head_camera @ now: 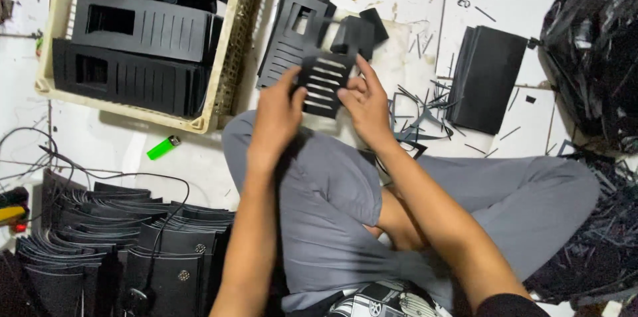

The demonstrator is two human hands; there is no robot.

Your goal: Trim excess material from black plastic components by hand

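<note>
I sit cross-legged on a white tiled floor and hold a black die-cut card sheet (324, 78) with slotted cut-outs above my knee. My left hand (278, 117) grips its left edge, thumb on top. My right hand (367, 105) holds the right edge, fingers spread along it. Just beyond the sheet lies a stack of similar black slotted sheets (291, 36) on the floor.
A cream plastic crate (229, 64) at the upper left holds stacks of black slotted sheets. A green lighter (163, 147) lies on the floor. Black pieces with snaps (119, 250) are piled at lower left. A flat black stack (485, 78), cut scraps (419, 114) and a black bag (595, 44) sit right.
</note>
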